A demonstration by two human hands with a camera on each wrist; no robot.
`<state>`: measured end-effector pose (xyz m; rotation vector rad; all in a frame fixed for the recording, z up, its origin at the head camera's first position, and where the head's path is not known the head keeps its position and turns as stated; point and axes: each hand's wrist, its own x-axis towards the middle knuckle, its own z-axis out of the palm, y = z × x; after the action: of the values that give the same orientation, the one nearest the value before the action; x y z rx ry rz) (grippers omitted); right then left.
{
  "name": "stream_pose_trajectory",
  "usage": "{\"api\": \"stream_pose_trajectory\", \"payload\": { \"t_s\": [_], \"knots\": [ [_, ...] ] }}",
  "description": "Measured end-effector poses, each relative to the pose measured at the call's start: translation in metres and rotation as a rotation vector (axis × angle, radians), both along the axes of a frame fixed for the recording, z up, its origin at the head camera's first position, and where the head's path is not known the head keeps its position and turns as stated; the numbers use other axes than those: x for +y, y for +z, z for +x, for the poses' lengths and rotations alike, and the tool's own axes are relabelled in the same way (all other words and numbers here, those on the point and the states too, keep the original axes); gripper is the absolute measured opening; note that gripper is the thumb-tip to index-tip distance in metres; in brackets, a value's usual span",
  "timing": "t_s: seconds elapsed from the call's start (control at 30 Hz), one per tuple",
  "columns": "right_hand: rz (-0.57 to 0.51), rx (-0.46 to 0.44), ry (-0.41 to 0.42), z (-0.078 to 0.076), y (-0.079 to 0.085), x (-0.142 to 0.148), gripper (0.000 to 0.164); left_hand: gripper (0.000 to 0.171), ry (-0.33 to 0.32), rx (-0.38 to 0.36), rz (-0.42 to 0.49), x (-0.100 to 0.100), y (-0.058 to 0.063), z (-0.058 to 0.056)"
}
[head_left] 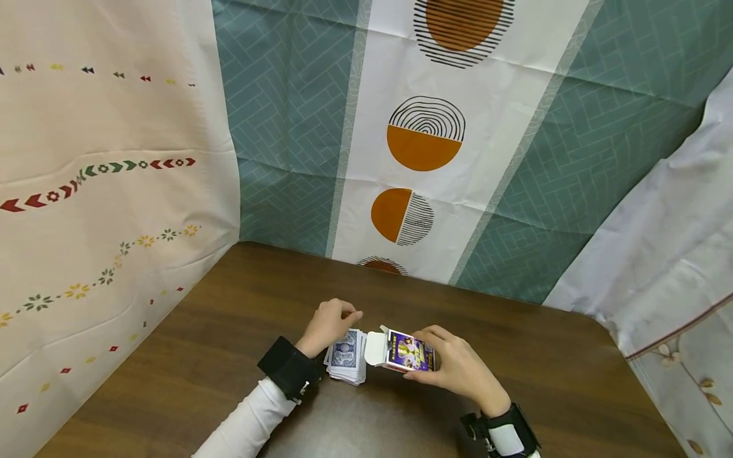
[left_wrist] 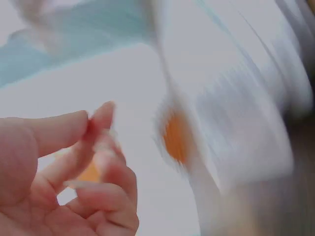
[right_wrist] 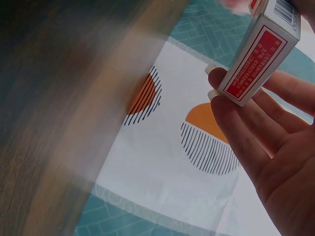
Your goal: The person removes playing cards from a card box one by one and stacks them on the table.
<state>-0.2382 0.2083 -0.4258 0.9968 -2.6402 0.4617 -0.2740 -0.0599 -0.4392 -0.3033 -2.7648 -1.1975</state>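
My right hand [head_left: 455,362] grips a purple and white playing card box [head_left: 409,351] between thumb and fingers. The box lies tilted, with its white end flap [head_left: 375,348] folded out toward the left. In the right wrist view a red printed side panel [right_wrist: 256,64] shows, fingertips along the box's edge. Just above a stack of blue-backed playing cards [head_left: 347,357] is my left hand [head_left: 328,326], its fingers loosely curled. Thumb and fingertips come close together in the left wrist view, with nothing seen between them. The stack sits on the table, left of the box.
The brown wooden table [head_left: 229,356] reaches back to a teal and white curtain [head_left: 286,127] with orange circles. A cream cloth [head_left: 114,127] hangs along the left side and a white one [head_left: 676,235] along the right. Black bands circle both wrists.
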Motion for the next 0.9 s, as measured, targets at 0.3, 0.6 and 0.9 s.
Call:
{"api": "stream_pose_trajectory", "payload": {
  "t_s": [0.3,0.6,0.9],
  "knots": [
    [-0.022,0.025,0.027,0.0,0.003,0.002,0.064,0.014,-0.222,-0.133,0.177,0.019,0.026,0.038],
    [-0.012,0.041,0.059,0.003,0.006,-0.001,0.062,0.031,-0.172,-0.023,0.071,0.027,0.019,0.046],
    [-0.007,0.052,0.092,0.009,0.01,-0.006,0.06,0.032,-0.192,0.018,0.012,0.028,0.016,0.052]
  ]
}}
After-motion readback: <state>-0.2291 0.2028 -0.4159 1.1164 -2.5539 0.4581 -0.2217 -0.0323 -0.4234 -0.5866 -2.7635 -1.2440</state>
